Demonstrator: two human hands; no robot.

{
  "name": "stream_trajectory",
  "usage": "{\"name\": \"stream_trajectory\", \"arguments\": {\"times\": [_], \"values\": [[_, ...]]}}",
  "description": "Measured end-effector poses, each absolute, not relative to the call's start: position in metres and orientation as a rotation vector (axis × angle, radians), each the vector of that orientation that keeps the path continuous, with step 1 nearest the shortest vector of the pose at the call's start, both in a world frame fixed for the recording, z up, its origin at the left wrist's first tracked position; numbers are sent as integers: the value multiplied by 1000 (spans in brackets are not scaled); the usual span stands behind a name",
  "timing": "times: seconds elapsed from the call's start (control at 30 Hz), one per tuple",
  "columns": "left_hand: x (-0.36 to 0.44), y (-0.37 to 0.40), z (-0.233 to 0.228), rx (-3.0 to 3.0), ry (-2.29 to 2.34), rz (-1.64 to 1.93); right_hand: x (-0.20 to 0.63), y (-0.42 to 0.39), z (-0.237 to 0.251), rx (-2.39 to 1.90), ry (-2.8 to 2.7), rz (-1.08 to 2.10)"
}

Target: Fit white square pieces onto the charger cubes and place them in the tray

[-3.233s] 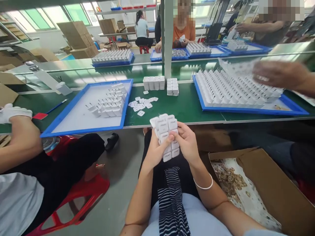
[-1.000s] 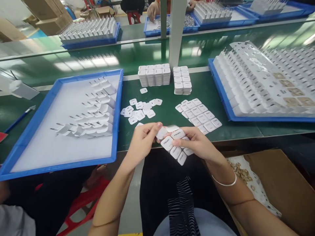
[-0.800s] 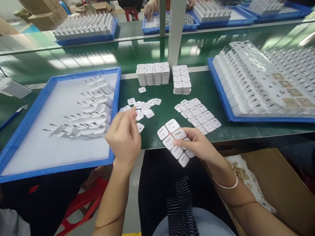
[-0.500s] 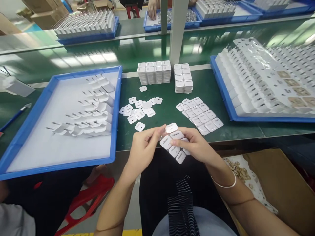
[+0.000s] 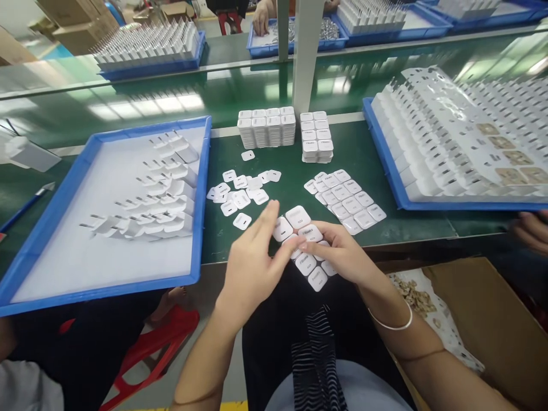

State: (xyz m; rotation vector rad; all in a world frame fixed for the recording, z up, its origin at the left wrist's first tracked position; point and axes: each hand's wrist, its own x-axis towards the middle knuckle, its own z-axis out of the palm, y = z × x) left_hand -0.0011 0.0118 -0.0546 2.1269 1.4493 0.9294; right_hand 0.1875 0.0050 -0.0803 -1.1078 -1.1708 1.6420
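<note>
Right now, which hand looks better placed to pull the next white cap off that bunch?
Probably the left hand: its fingers touch the top of the white caps, while the right hand grips the bunch.

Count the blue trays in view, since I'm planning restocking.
5: left tray and right tray on the near bench; three on the far bench, left, middle and right. More may lie out of frame.

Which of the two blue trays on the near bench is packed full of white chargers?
The tray on the right: chargers fill it in dense rows under a clear film. The left tray holds only a small cluster toward its right side, with most of its white floor bare.
</note>
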Motion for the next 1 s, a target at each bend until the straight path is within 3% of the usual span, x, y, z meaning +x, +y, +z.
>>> {"name": "stream_trajectory", "arguments": {"times": [0.13, 0.23, 0.47, 0.57, 0.67, 0.77, 0.9, 1.0], "values": [[2, 10, -60, 1794, 1297, 767, 187, 3, -80, -1031, -1206, 1666], [-2, 16, -66, 1583, 1253, 878, 189, 2, -80, -1011, -1180, 1719], [-16, 45, -67, 1804, 1807, 1274, 199, -7, -81, -1152, -1139, 1709], [-17, 64, -68, 2199, 2053, 1027, 201, -10, -85, -1177, -1161, 1714], [-13, 79, -75, 2429, 1966, 554, 198, -8, -88, -1163, -1195, 1666], [-12, 89, -84, 2442, 1842, 389, 194, -4, -90, -1151, -1209, 1634], [-16, 95, -83, 2348, 1594, 515, 193, 3, -94, -1136, -1235, 1615], [-16, 83, -71, 2303, 1377, 976, 195, 9, -96, -1155, -1283, 1555]]}}
